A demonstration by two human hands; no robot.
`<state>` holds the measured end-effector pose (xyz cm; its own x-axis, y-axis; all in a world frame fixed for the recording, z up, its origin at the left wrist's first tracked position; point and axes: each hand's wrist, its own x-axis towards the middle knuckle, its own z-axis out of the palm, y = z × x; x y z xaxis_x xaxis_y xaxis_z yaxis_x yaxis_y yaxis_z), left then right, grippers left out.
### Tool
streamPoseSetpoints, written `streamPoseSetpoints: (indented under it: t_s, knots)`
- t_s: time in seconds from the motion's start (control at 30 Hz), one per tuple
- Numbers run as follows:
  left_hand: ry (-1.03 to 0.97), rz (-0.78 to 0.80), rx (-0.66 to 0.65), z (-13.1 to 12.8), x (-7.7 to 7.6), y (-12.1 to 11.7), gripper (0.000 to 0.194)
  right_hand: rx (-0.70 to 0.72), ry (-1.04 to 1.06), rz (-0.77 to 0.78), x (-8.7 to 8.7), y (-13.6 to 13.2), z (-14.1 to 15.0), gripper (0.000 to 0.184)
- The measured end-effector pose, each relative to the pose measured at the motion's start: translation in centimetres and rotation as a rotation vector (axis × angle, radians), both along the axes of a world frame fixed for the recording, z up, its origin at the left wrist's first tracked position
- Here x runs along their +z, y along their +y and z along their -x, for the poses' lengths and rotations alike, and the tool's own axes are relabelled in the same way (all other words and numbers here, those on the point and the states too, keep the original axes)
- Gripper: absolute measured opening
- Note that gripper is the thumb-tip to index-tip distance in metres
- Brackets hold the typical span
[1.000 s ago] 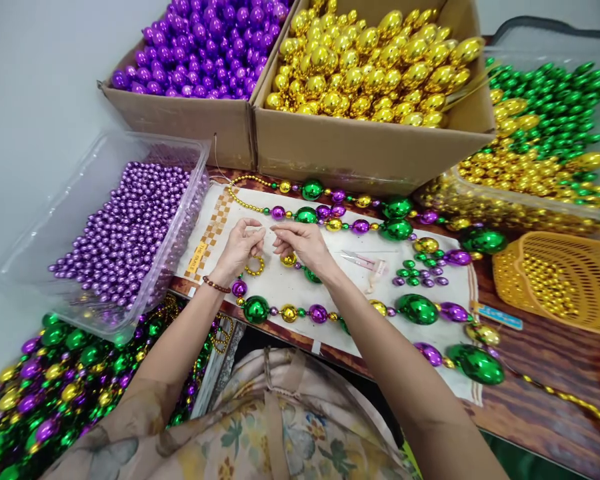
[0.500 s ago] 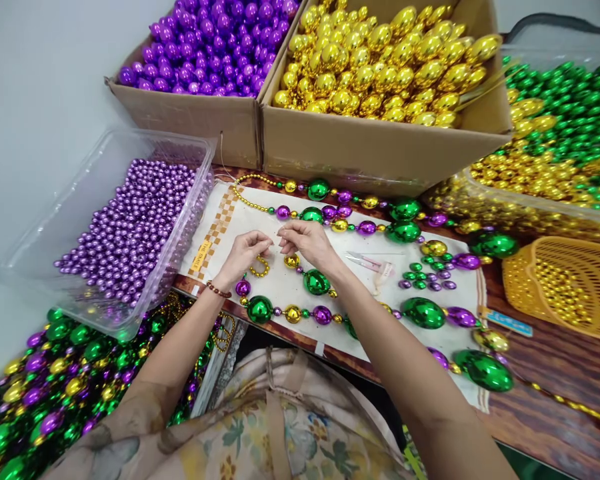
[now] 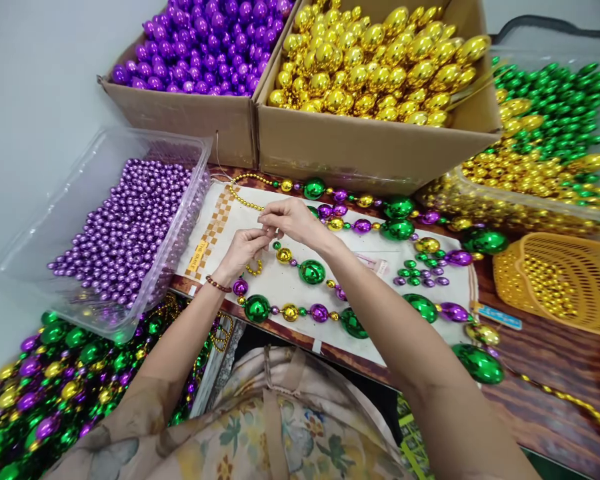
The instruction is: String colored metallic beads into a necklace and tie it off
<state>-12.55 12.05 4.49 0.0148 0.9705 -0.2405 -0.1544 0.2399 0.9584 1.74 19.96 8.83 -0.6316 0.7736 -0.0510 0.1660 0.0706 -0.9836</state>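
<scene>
My left hand point(image 3: 243, 250) and my right hand point(image 3: 291, 221) meet over a white cloth point(image 3: 290, 283), fingertips pinched together on the end of a bead strand point(image 3: 300, 267). That strand hangs from the pinch with a small green bead, a gold bead and a large green bead. A loop of tiny gold beads point(image 3: 253, 269) lies just under my left hand. A longer string of green, gold and purple beads point(image 3: 285, 311) runs along the cloth's near edge. A beaded bracelet sits on my left wrist.
Cardboard boxes of purple beads point(image 3: 205, 40) and gold beads point(image 3: 375, 60) stand behind. A clear tray of small purple beads point(image 3: 125, 227) sits left. Green and gold beads point(image 3: 545, 133) fill a bin at right, beside a yellow basket point(image 3: 560, 280). Finished strands point(image 3: 55, 387) pile at lower left.
My right hand has moved left and up to meet my left hand, closing the gap between the fingertips. The strand with the large green bead shifted left with it.
</scene>
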Motion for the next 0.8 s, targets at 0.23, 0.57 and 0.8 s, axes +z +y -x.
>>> streamPoseSetpoints:
  t_s: [0.23, 0.57, 0.8]
  knots:
    - [0.105, -0.001, 0.004, 0.0, -0.2, 0.0, 0.027, 0.007, 0.099, 0.083, -0.2, 1.1, 2.4, 0.010]
    - [0.243, -0.026, 0.022, 0.6, 0.3, 0.0, 0.020, 0.026, -0.111, 0.080, -2.0, 0.2, -2.1, 0.019]
    - [0.579, -0.241, -0.034, 1.1, 1.6, -0.1, 0.026, -0.087, -0.246, -0.153, -3.0, -1.5, -3.9, 0.016]
